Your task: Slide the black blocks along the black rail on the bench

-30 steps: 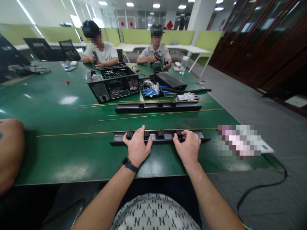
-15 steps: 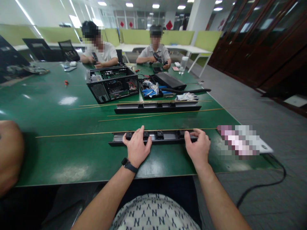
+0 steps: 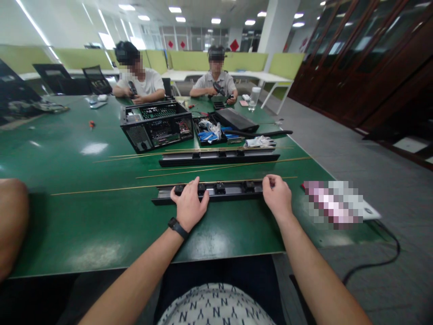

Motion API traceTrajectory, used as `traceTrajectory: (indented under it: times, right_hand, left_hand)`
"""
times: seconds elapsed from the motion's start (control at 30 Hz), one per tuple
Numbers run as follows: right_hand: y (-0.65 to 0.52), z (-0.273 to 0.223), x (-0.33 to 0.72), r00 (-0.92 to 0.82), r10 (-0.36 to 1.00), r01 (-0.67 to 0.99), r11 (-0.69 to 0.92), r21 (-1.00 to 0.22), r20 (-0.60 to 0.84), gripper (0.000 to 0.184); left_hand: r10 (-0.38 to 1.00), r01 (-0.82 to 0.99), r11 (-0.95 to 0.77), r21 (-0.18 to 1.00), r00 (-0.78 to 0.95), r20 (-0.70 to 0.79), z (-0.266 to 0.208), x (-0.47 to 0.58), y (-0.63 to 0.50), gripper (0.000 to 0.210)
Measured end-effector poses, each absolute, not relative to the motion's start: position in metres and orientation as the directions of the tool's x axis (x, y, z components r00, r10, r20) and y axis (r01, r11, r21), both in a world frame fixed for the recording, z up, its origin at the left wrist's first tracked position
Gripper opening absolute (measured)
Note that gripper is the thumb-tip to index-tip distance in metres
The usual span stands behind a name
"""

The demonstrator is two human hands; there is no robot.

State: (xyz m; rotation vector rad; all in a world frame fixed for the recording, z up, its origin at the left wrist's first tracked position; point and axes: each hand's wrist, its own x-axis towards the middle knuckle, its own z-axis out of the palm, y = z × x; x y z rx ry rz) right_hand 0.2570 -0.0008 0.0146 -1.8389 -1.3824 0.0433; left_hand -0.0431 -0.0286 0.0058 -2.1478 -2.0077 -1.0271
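Observation:
Across the table in front of me lies a long black rail (image 3: pixel 232 196) with a grey metal channel and several black blocks (image 3: pixel 220 188) in it. My left hand (image 3: pixel 190 201) rests over its left part, fingers spread across the blocks and thumb toward the near side, holding the rail. At the right end, my right hand (image 3: pixel 278 195) is closed in a pinch beside the rail's far edge. A thin brass-coloured rod (image 3: pixel 111 190) runs along that edge and passes at the pinched fingertips, which partly hide it.
A second rail (image 3: pixel 216 160) and several thin rods lie farther back. Beyond them are an open computer case (image 3: pixel 157 128), a tray with gloves (image 3: pixel 211 132) and a black box (image 3: pixel 235 119). A pixelated object (image 3: pixel 338 203) lies right. Two people sit opposite; an arm (image 3: pixel 13 221) is at left.
My right hand has lifted from the block near the rail's right end and closed its fingers at the rod. My left hand stays on the rail. The view has tilted slightly.

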Motion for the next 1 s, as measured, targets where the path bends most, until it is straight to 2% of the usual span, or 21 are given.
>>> traceTrajectory:
  times: [0.13, 0.3, 0.53, 0.67, 1.0]
  right_hand:
    - [0.023, 0.029, 0.255, 0.463, 0.831, 0.743, -0.173, -0.646, 0.31, 0.033]
    - [0.049, 0.032, 0.254, 0.492, 0.816, 0.755, -0.227, -0.615, 0.304, 0.029]
    - [0.059, 0.011, 0.252, 0.504, 0.75, 0.765, -0.157, -0.625, 0.428, 0.033]
    - [0.056, 0.01, 0.252, 0.482, 0.752, 0.774, -0.125, -0.62, 0.45, 0.033]
    - [0.062, 0.007, 0.254, 0.44, 0.737, 0.852, -0.163, -0.498, 0.513, 0.035]
  left_hand:
    - [0.88, 0.89, -0.172, 0.422, -0.053, 0.472, 0.008, -0.044, -0.011, 0.051]
    - [0.871, 0.89, -0.164, 0.426, -0.072, 0.486, 0.008, -0.043, 0.01, 0.049]
    - [0.852, 0.897, -0.17, 0.407, -0.074, 0.518, 0.003, -0.041, 0.021, 0.049]
    - [0.862, 0.902, -0.155, 0.403, -0.076, 0.502, 0.003, -0.041, 0.022, 0.05]
    - [0.853, 0.915, -0.169, 0.367, -0.051, 0.52, -0.001, -0.042, 0.024, 0.053]
